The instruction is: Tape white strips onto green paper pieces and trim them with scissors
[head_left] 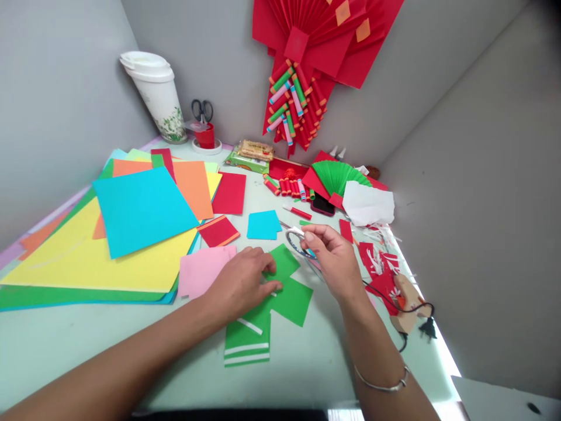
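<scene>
My left hand [245,283] lies on green paper pieces [289,295] on the table, fingers curled and pressing the paper down. My right hand [333,254] is closed in a pinch on a roll of tape [298,242], held just above the green paper. More green pieces with white strips [248,342] lie in front of my left hand. A pink sheet [201,272] sits to the left of it.
A stack of large coloured sheets [131,234] fills the left. Small red [219,231] and blue [263,225] pieces, paper firecracker rolls [289,187], a green fan [335,175], a phone [322,204], a glue gun [405,301] with cord, scissors in a red cup [204,131], a white cup [160,96].
</scene>
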### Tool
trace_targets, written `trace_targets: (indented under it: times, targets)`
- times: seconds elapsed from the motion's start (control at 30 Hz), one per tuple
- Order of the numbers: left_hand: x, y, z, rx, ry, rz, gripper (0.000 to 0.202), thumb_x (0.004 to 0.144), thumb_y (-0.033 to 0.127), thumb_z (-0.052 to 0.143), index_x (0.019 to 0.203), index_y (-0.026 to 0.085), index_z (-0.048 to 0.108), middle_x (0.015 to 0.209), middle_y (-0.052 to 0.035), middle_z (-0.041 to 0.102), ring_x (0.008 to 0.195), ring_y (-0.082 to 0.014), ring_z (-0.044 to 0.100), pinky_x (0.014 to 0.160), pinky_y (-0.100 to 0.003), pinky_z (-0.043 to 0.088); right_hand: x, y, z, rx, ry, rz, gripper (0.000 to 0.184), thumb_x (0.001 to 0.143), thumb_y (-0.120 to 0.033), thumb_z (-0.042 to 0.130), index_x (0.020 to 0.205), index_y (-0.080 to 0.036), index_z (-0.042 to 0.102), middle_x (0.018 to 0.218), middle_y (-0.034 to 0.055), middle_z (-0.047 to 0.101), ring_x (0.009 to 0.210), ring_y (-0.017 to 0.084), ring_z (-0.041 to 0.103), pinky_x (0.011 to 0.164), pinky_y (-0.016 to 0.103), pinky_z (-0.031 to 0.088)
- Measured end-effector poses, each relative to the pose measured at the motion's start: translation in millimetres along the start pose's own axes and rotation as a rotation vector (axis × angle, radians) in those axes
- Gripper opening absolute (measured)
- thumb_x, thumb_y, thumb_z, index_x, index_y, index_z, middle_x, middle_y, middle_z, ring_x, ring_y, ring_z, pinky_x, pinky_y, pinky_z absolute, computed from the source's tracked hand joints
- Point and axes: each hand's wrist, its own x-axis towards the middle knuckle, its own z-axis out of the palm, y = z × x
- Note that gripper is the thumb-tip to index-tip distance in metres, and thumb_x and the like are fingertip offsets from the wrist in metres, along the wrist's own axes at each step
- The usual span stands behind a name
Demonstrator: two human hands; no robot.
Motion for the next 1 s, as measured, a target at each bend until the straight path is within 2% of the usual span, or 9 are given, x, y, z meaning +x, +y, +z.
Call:
trace_targets:
  times: [0.17, 0.33, 0.43, 0.53, 0.63, 0.83, 1.0]
  targets:
    - [-5.1, -3.4, -13.3, 0.033, -0.138, -0.13, 0.032, 0.078, 0.053, 0.067, 0.086, 0.023, 0.064, 0.081, -0.0034, 0.071, 0.072, -0.0227, 0.064, 0.059, -0.029, 0.036, 1.5, 3.2, -0.9, -0.016, 0.008, -0.001, 0.022, 0.086, -0.04, 0.066, 0.098, -0.023, 0.071, 0.077, 0.0004, 0.069, 0.073, 0.016, 0.063, 0.07, 0.03, 0.049]
    - [-5.7, 1.5, -16.0, 0.041, -0.206, -0.09, 0.026, 0.087, 0.047, 0.059, 0.088, 0.023, 0.068, 0.067, -0.001, 0.069, 0.062, -0.0222, 0.061, 0.057, -0.03, 0.031, 1.7, 3.6, -0.8, -0.02, 0.005, 0.012, 0.022, 0.087, -0.04, 0.066, 0.099, -0.022, 0.071, 0.076, 0.0001, 0.068, 0.071, 0.016, 0.061, 0.067, 0.029, 0.048]
    - [-5.4, 5.3, -11.3, 0.001, -0.134, -0.066, 0.028, 0.086, 0.046, 0.063, 0.099, 0.022, 0.068, 0.077, -0.0021, 0.069, 0.072, -0.0228, 0.063, 0.062, -0.03, 0.037, 1.5, 2.7, -0.7, -0.019, 0.001, 0.022, 0.022, 0.087, -0.039, 0.065, 0.099, -0.022, 0.071, 0.076, 0.0, 0.067, 0.07, 0.015, 0.06, 0.066, 0.028, 0.047]
    - [-5.4, 7.3, 0.0, 0.027, -0.061, 0.069, 0.047, 0.079, 0.046, 0.074, 0.118, 0.022, 0.065, 0.105, -0.0085, 0.065, 0.101, -0.0278, 0.06, 0.08, -0.034, 0.045, 1.5, 2.2, -0.6, -0.02, 0.005, 0.03, 0.022, 0.086, -0.039, 0.066, 0.099, -0.022, 0.071, 0.076, -0.0001, 0.067, 0.07, 0.016, 0.06, 0.066, 0.029, 0.046]
    - [-5.0, 8.2, 12.8, 0.091, -0.119, 0.149, 0.06, 0.073, 0.048, 0.08, 0.126, 0.025, 0.063, 0.107, -0.0092, 0.061, 0.103, -0.0293, 0.058, 0.085, -0.038, 0.047, 1.9, 3.3, -0.5, -0.02, 0.008, 0.033, 0.022, 0.086, -0.039, 0.066, 0.098, -0.022, 0.071, 0.076, -0.0005, 0.067, 0.069, 0.015, 0.059, 0.066, 0.028, 0.045]
    - [-1.4, 9.1, 21.2, 0.114, -0.134, 0.14, 0.056, 0.069, 0.045, 0.084, 0.116, 0.021, 0.065, 0.107, -0.0092, 0.06, 0.104, -0.0301, 0.056, 0.089, -0.042, 0.048, 3.5, 8.6, -0.1, -0.01, -0.004, 0.045, 0.021, 0.087, -0.038, 0.066, 0.099, -0.021, 0.071, 0.077, -0.0005, 0.067, 0.071, 0.015, 0.059, 0.068, 0.028, 0.045]
    - [0.1, 7.6, 20.9, 0.052, -0.126, 0.139, 0.048, 0.066, 0.041, 0.087, 0.102, 0.019, 0.066, 0.104, -0.0081, 0.059, 0.101, -0.0296, 0.055, 0.085, -0.04, 0.047, 5.4, 12.0, 0.8, -0.019, -0.001, 0.068, 0.024, 0.086, -0.039, 0.066, 0.099, -0.02, 0.071, 0.077, -0.0003, 0.067, 0.07, 0.015, 0.06, 0.069, 0.029, 0.046]
